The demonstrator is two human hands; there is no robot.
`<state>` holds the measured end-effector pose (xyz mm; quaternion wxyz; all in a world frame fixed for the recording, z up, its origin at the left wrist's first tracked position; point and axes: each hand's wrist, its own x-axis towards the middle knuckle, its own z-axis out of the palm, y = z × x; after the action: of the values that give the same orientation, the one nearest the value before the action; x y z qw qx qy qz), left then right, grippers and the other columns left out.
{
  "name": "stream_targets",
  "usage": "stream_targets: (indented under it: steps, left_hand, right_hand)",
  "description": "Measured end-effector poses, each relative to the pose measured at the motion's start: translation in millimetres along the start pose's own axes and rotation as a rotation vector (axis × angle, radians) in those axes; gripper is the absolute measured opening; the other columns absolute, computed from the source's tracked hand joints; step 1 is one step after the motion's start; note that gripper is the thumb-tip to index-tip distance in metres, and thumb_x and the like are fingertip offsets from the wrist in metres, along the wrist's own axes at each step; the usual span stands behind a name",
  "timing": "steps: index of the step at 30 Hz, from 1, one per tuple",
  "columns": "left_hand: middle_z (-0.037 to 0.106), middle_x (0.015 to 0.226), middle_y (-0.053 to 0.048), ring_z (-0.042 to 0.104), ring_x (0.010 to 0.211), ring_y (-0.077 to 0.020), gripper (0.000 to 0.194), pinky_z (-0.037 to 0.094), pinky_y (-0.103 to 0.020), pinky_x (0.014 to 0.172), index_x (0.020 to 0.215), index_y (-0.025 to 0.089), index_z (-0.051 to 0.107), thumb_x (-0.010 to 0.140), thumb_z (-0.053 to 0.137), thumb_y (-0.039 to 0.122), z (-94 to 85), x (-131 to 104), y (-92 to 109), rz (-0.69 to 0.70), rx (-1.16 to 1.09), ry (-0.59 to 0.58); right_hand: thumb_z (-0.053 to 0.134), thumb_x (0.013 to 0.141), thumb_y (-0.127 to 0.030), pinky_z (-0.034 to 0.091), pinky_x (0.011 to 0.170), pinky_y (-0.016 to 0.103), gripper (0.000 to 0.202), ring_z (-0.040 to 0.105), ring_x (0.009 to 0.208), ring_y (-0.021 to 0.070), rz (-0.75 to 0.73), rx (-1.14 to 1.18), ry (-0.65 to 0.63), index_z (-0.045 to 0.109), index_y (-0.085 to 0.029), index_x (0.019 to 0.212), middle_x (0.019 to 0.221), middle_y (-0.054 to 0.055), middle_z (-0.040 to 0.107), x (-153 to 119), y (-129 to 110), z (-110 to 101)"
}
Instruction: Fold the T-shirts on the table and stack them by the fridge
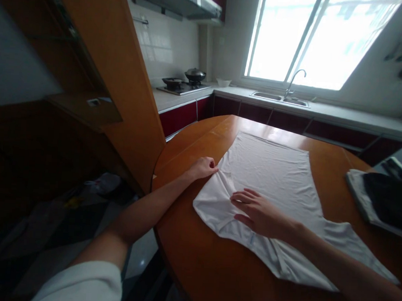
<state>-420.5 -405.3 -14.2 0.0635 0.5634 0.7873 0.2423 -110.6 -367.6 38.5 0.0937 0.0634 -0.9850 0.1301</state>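
A white T-shirt (271, 174) lies spread flat on a round wooden table (213, 270). My left hand (205, 167) pinches the shirt's left edge near a sleeve, where the cloth bunches into folds. With its fingers spread, my right hand (260, 213) rests flat on the shirt near the collar end, pressing the fabric down. The near sleeve lies under my right forearm.
A stack of folded dark and grey clothes (383, 202) sits at the table's right edge. A tall wooden cabinet (123, 81) stands left of the table. Behind are a counter with a sink (280, 98), a stove with pans (185, 83) and a bright window.
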Motion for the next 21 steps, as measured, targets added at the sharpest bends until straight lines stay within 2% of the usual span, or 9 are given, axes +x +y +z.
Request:
stream_targets:
  steps: [3, 5, 8, 10, 12, 15, 21]
  left_hand:
    - [0.075, 0.083, -0.007, 0.067, 0.074, -0.019, 0.023, 0.046, -0.025, 0.065, 0.082, 0.019, 0.072, 0.084, 0.07, 0.042, -1.7, -0.9, 1.0, 0.007, 0.005, -0.005]
    - [0.074, 0.081, -0.007, 0.066, 0.073, -0.0184, 0.025, 0.046, -0.025, 0.065, 0.082, 0.019, 0.072, 0.09, 0.064, 0.041, -4.9, -0.8, 1.3, 0.005, -0.005, -0.003]
    - [0.073, 0.078, -0.007, 0.065, 0.071, -0.0178, 0.026, 0.045, -0.025, 0.066, 0.082, 0.018, 0.072, 0.095, 0.056, 0.035, -11.0, 0.8, 1.6, -0.027, -0.026, 0.063]
    - [0.073, 0.081, -0.007, 0.065, 0.073, -0.0175, 0.023, 0.046, -0.025, 0.068, 0.086, 0.018, 0.071, 0.095, 0.054, 0.03, -14.2, 1.2, 3.1, -0.021, -0.041, 0.126]
    - [0.073, 0.084, -0.006, 0.066, 0.076, -0.0174, 0.019, 0.047, -0.025, 0.07, 0.09, 0.018, 0.071, 0.094, 0.054, 0.027, -15.6, 0.0, 6.2, 0.032, -0.069, 0.167]
    - [0.073, 0.086, -0.005, 0.066, 0.078, -0.0176, 0.016, 0.049, -0.026, 0.073, 0.091, 0.018, 0.071, 0.093, 0.056, 0.025, -14.8, -3.7, 11.4, 0.126, -0.105, 0.173]
    - [0.072, 0.087, -0.004, 0.064, 0.075, -0.0166, 0.012, 0.051, -0.026, 0.073, 0.09, 0.018, 0.073, 0.089, 0.062, 0.021, -16.1, -5.7, 11.5, 0.18, -0.079, 0.109]
  right_hand:
    - [0.053, 0.101, -0.036, 0.046, 0.104, 0.041, 0.026, 0.064, 0.113, 0.0239, 0.005, 0.019, -0.013, 0.071, -0.021, 0.113, 0.117, 0.011, 0.071, 6.3, 0.5, 3.3]
    - [0.048, 0.103, -0.034, 0.047, 0.101, 0.04, 0.028, 0.064, 0.112, 0.0237, 0.087, 0.0, 0.061, 0.072, -0.021, 0.11, 0.118, 0.011, 0.071, 17.1, 5.7, 9.3]
    - [0.042, 0.105, -0.032, 0.045, 0.107, 0.044, 0.036, 0.058, 0.126, 0.0266, 0.245, -0.06, 0.167, 0.067, -0.019, 0.126, 0.136, 0.014, 0.064, 40.3, 18.7, 22.3]
    - [0.041, 0.105, -0.035, 0.036, 0.115, 0.05, 0.045, 0.044, 0.142, 0.0295, 0.308, -0.095, 0.147, 0.055, -0.015, 0.143, 0.153, 0.017, 0.049, 54.8, 28.7, 33.0]
    - [0.038, 0.105, -0.041, 0.025, 0.12, 0.058, 0.055, 0.031, 0.15, 0.0313, 0.361, -0.108, 0.086, 0.043, -0.013, 0.153, 0.162, 0.018, 0.036, 64.4, 38.3, 44.2]
    - [0.035, 0.105, -0.05, 0.018, 0.12, 0.065, 0.065, 0.022, 0.154, 0.0337, 0.438, -0.096, 0.025, 0.034, -0.011, 0.157, 0.164, 0.021, 0.027, 67.9, 49.1, 58.4]
    - [0.029, 0.105, -0.056, 0.016, 0.12, 0.065, 0.07, 0.02, 0.154, 0.0322, 0.432, -0.071, 0.055, 0.031, -0.012, 0.159, 0.165, 0.021, 0.022, 62.3, 54.9, 67.3]
